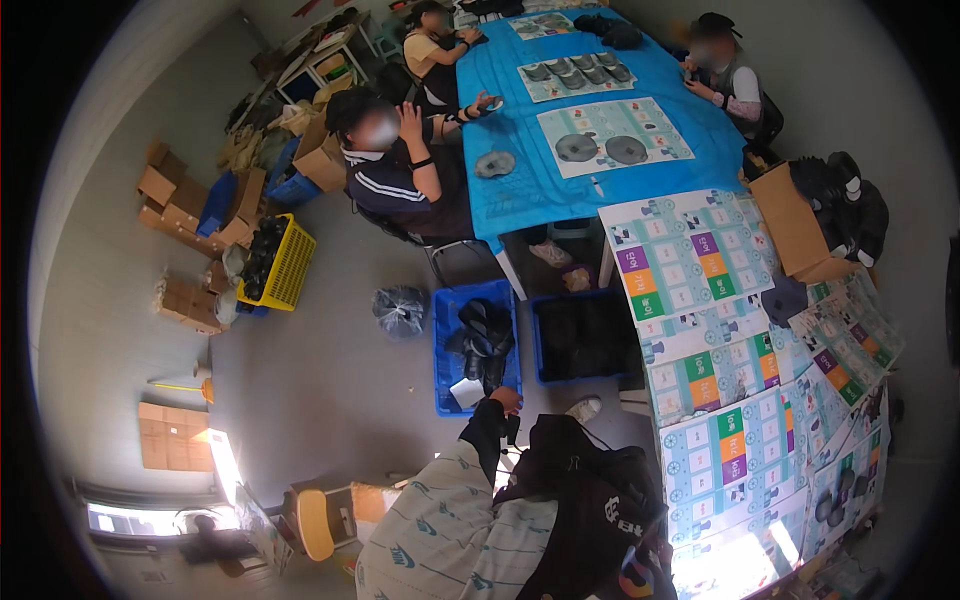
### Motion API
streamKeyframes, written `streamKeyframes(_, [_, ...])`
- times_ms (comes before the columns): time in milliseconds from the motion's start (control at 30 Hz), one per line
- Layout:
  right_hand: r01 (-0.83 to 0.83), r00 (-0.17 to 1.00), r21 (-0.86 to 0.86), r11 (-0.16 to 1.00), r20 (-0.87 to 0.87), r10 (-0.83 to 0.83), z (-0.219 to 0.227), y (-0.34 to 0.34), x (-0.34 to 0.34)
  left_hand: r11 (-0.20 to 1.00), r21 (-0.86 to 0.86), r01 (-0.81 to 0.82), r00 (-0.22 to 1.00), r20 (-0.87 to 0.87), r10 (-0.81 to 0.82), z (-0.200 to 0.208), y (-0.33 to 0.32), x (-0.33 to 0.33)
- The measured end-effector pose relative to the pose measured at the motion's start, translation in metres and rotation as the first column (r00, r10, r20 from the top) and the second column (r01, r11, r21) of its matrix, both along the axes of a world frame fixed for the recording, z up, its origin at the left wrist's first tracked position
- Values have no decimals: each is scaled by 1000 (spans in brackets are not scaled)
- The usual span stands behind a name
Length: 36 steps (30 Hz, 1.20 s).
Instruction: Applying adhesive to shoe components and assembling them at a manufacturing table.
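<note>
Over the blue crate [442, 350] of black pieces [482, 340], left hand [506, 400], fingers' spread indiscernible.

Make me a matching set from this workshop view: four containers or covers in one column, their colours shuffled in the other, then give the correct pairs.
Things:
1. Slatted basket by the cardboard boxes
2. Crate that the hand reaches toward
3. Open box on the table's right
4. Bag on the floor beside the crate

Colours:
A. Brown cardboard
B. Dark grey
C. Yellow
D. Blue

Pairs: 1-C, 2-D, 3-A, 4-B
</note>
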State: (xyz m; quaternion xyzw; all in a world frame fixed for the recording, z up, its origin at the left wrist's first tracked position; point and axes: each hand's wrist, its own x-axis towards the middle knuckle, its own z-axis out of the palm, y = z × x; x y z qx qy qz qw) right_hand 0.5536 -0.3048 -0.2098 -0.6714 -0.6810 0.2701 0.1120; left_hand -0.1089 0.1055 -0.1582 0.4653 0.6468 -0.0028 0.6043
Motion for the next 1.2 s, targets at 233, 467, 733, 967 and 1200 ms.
streamKeyframes(233, [385, 767, -541, 748, -263, -585, 7, 30, -5, 992, -104, -73, 995, -73, 66, 7, -6, 2])
streamKeyframes(467, [463, 334, -788, 405, -268, -904, 4, 44, -15, 996, -59, -72, 994, -87, 67, 20, -3, 3])
streamKeyframes(733, [462, 260, -818, 342, -243, -934, 45, 68, -24, 977, -101, -190, 980, -80, 182, 24, -1, 4])
streamKeyframes(967, [465, 293, -805, 368, -252, -922, 52, 85, -25, 963, -108, -246, 966, -104, 235, 26, -5, 4])
streamKeyframes(1200, [416, 217, -841, 346, -277, -936, 39, 85, -18, 967, -130, -217, 976, -45, 213, 17, -13, 2])
